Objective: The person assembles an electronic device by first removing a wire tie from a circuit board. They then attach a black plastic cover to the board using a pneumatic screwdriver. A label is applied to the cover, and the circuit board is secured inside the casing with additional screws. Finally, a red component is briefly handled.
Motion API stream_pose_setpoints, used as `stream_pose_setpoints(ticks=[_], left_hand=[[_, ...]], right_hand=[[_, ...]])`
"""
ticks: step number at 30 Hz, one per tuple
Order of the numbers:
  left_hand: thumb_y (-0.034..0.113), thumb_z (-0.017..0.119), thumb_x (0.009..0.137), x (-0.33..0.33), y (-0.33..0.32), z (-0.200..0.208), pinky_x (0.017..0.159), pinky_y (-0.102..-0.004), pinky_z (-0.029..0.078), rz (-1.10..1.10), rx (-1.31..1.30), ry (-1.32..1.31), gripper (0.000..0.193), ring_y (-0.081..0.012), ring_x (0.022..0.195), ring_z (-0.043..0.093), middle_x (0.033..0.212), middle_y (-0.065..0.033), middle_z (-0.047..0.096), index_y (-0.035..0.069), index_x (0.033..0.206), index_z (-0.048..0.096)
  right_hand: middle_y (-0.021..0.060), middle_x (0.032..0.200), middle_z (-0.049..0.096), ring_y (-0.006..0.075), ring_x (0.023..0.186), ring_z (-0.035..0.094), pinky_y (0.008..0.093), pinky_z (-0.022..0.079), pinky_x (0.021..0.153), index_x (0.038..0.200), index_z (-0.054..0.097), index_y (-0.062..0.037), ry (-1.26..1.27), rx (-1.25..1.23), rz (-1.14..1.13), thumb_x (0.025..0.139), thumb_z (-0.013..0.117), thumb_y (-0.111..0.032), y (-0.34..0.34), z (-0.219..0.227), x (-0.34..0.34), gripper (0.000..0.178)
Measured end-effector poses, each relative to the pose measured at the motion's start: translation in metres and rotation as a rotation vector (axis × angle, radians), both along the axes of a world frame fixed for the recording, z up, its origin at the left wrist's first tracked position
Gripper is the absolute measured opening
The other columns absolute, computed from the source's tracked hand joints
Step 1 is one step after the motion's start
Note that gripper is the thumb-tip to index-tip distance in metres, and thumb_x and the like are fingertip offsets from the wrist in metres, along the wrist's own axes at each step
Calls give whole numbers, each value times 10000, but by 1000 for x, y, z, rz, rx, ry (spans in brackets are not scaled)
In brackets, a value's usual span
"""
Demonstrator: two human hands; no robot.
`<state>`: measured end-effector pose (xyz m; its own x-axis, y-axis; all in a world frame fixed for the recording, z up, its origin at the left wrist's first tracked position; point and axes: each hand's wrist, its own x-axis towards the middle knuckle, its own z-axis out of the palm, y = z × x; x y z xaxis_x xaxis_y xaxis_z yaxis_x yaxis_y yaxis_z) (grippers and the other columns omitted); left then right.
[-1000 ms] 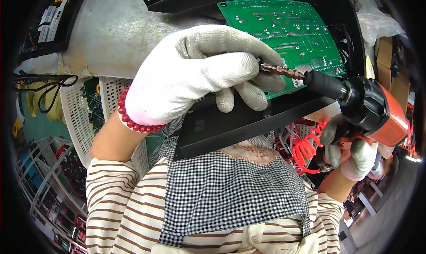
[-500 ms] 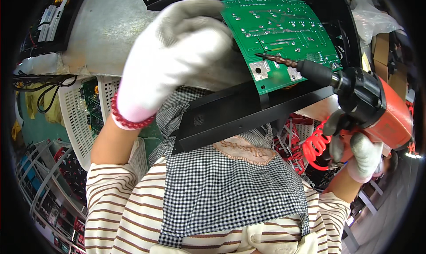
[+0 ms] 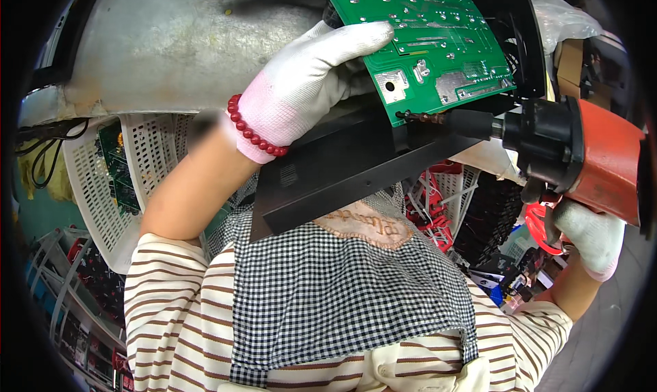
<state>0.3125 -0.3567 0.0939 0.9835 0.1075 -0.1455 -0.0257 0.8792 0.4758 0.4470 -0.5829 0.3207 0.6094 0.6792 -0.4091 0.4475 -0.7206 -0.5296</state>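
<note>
A green circuit board [image 3: 438, 40] stands tilted within a black metal casing [image 3: 335, 176]. My left hand [image 3: 311, 74], in a white glove, grips the board's left edge. Its thumb lies on the board's face and the other fingers pass behind, partly hidden. In my right hand [image 3: 590, 238], also gloved, is a red and black power screwdriver [image 3: 578, 146], held by its handle. The driver's dark bit [image 3: 421, 117] points left, its tip at the hole in the board's lower left corner. Whether a screw sits at the tip is too small to tell.
Behind the casing lies a grey metal worktop [image 3: 178, 43]. White plastic baskets [image 3: 102, 193] stand at the left, one with circuit boards inside. Red cables [image 3: 431, 211] hang below the casing at right. A clear plastic bag [image 3: 564, 16] and cardboard [image 3: 571, 67] are at far right.
My left hand has come down from above the board's left side and taken hold of its edge. The screwdriver bit has moved from the board's middle down to its lower left corner.
</note>
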Motion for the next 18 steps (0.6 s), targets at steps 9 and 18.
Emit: stream_pose_setpoints(ticks=[9,18], left_hand=[[161,641,921,9,4,7,998,-327,422,92,305,-26,471,-167,1153,544,1256,-89,585,-16,1321,468],[172,726,849,20,-6,-4,897,-318,506,203,234,-22,418,-152,996,632,1096,-83,656,-11,1179,546]], right_hand=[[120,778,645,134,477,550,249,431,442,1102,571,8,-125,-239,260,763,689,-282,52,18,1,461],[82,765,649,136,502,564,258,448,476,1051,602,-18,-243,-369,456,743,680,-227,84,20,-8,381]])
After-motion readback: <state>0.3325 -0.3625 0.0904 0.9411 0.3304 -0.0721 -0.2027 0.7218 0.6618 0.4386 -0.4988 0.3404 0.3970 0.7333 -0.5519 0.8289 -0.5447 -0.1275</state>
